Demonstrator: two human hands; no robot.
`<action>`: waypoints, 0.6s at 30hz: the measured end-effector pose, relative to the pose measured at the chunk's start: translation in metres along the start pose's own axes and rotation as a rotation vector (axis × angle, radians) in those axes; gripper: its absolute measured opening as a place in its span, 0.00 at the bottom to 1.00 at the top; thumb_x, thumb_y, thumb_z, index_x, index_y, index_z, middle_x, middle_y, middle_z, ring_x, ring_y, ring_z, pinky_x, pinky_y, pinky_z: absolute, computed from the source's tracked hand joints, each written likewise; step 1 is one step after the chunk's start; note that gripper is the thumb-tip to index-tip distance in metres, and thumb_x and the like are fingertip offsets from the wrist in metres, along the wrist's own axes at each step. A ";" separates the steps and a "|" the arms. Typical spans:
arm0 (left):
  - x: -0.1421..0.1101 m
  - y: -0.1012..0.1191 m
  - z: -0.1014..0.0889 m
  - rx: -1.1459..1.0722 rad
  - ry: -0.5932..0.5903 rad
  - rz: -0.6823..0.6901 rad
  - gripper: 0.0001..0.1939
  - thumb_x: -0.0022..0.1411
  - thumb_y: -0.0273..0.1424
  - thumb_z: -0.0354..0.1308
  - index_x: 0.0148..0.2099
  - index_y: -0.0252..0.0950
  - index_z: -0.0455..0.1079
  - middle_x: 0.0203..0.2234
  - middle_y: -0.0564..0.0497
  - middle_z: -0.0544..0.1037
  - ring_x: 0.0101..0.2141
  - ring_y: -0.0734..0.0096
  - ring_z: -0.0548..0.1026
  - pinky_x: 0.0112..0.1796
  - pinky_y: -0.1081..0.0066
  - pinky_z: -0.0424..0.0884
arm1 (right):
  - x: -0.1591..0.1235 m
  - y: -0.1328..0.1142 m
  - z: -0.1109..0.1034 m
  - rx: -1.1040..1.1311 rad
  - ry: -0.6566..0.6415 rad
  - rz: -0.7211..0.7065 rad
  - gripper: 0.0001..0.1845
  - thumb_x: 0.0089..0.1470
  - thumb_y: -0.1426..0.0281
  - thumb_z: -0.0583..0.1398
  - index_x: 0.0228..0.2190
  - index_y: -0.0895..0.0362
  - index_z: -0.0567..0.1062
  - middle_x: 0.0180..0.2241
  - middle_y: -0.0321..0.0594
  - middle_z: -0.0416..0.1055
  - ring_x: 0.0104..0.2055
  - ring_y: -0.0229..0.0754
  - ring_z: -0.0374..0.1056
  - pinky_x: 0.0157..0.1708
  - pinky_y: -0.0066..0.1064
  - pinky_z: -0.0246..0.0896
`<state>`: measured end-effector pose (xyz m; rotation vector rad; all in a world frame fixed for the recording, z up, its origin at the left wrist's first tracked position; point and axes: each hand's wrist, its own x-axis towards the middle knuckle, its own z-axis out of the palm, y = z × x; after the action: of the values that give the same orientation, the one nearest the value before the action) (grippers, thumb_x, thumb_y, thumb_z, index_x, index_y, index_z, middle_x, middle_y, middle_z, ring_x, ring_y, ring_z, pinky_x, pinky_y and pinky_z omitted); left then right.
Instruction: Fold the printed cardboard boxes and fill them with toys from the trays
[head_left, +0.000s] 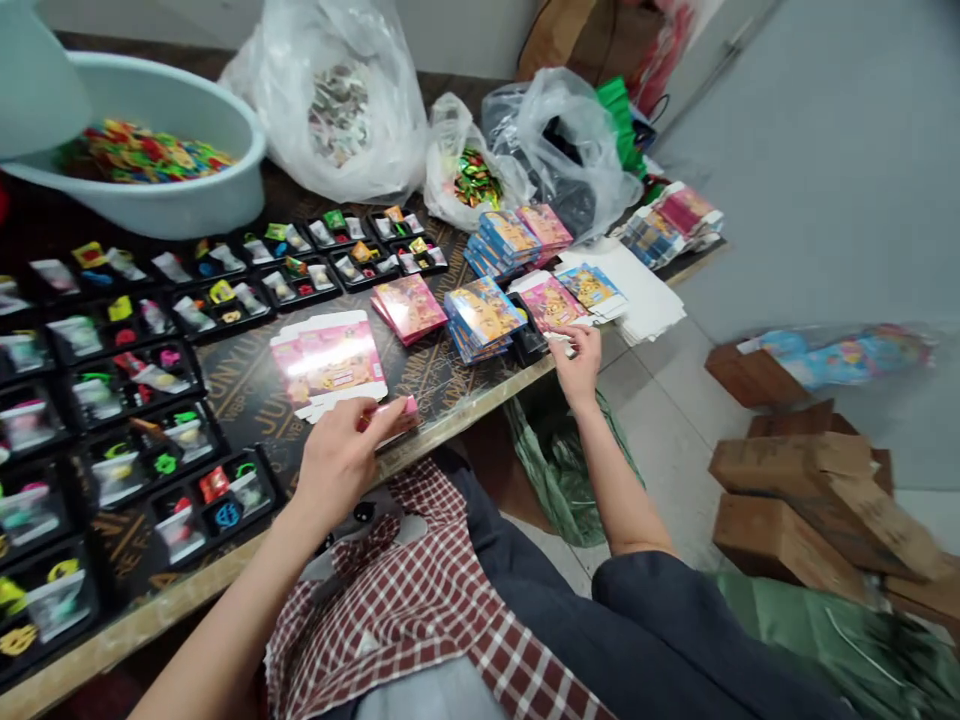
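At the table's front edge, my left hand [340, 452] has its fingers closed on a small pink carton [399, 418], partly hidden by the fingers. Beside it lies a flattened stack of pink printed cartons [330, 355] with white flaps. My right hand [579, 362] is closed at the edge further right, with a small whitish piece at its fingertips that I cannot make out clearly. Close by are a black tray [528, 338], a flat pink carton [551, 300] and a flat blue carton [592, 288]. Filled pink boxes [409, 307] and blue boxes [484, 312] are piled between my hands.
Rows of black trays [214, 500] with small toys and sachets cover the left. Behind stand a pale blue basin [195, 205] of colourful pieces and several plastic bags [390, 120]. More box stacks [502, 240] are at the back. Brown cartons [795, 480] lie on the floor right.
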<state>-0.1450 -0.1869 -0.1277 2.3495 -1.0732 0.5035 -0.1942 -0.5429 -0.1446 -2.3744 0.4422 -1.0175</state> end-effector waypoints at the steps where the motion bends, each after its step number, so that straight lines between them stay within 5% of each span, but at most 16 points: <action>1: 0.000 0.002 0.002 0.022 -0.008 0.037 0.22 0.64 0.19 0.46 0.54 0.41 0.72 0.35 0.47 0.75 0.32 0.66 0.71 0.33 0.69 0.66 | 0.008 0.023 -0.005 -0.046 -0.029 0.043 0.13 0.56 0.61 0.60 0.40 0.54 0.79 0.43 0.46 0.68 0.49 0.50 0.66 0.49 0.45 0.66; 5: 0.004 0.003 0.007 0.055 0.006 0.041 0.25 0.63 0.19 0.46 0.56 0.43 0.73 0.35 0.46 0.74 0.32 0.65 0.71 0.33 0.68 0.64 | 0.028 0.082 -0.005 -0.068 -0.293 0.140 0.12 0.50 0.60 0.64 0.35 0.54 0.81 0.39 0.45 0.68 0.46 0.50 0.67 0.51 0.45 0.64; 9: 0.008 0.002 0.007 0.065 0.009 -0.022 0.23 0.64 0.21 0.47 0.55 0.44 0.74 0.36 0.46 0.74 0.33 0.65 0.71 0.33 0.68 0.64 | 0.041 0.093 0.005 0.037 -0.466 0.150 0.09 0.46 0.61 0.67 0.28 0.53 0.81 0.36 0.42 0.70 0.46 0.49 0.67 0.50 0.43 0.63; 14: 0.006 0.003 0.015 0.069 0.034 -0.031 0.23 0.63 0.21 0.46 0.55 0.42 0.74 0.34 0.45 0.73 0.33 0.64 0.70 0.35 0.67 0.65 | 0.042 0.082 0.010 0.097 -0.343 0.162 0.07 0.39 0.65 0.67 0.20 0.55 0.77 0.35 0.41 0.71 0.45 0.48 0.67 0.50 0.42 0.61; 18: 0.002 -0.003 0.020 0.025 0.069 -0.043 0.25 0.61 0.20 0.48 0.56 0.44 0.73 0.35 0.45 0.72 0.34 0.62 0.70 0.36 0.66 0.66 | 0.024 0.077 0.009 0.216 -0.151 0.338 0.09 0.41 0.63 0.63 0.19 0.55 0.74 0.34 0.40 0.72 0.42 0.46 0.67 0.47 0.40 0.62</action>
<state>-0.1387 -0.1981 -0.1441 2.3539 -0.9879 0.5806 -0.1790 -0.6145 -0.1801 -2.0769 0.6177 -0.6896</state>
